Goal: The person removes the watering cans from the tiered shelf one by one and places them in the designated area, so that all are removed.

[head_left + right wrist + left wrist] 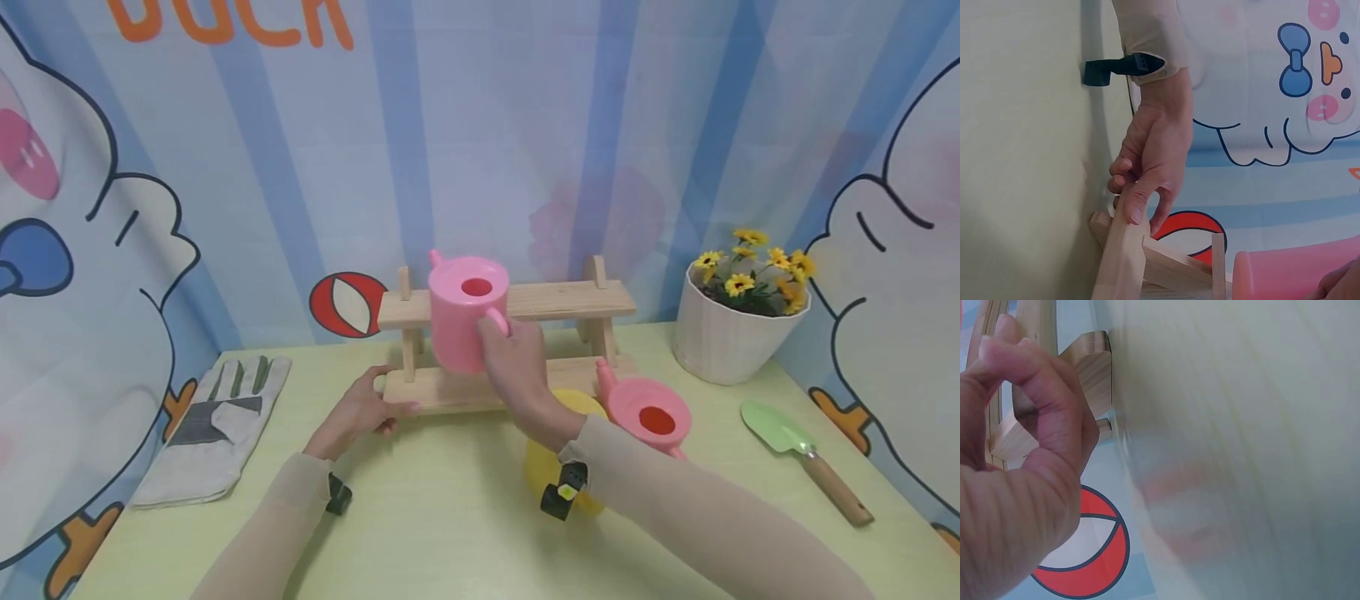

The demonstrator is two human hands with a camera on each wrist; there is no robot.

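My right hand (521, 379) grips a pink watering can (456, 325) by its handle. The can is upright in front of the two-tier wooden stand (555, 300), overlapping both planks in the head view, its spout toward the back left. At the stand's left end, my left hand (360, 407) holds the lower plank (450, 392). In the right wrist view the thumb (1137, 203) of that hand lies on top of the plank, with other fingers beneath. The left wrist view shows the left hand (1035, 425) curled around the wood.
Another pink watering can (633, 404) stands right of a yellow object (542, 475) partly hidden under my right wrist. Farther right are a white pot (727, 346) of yellow flowers and a green trowel (780, 429). A work glove (210, 442) lies at left. A printed cloth backdrop (487, 150) rises behind.
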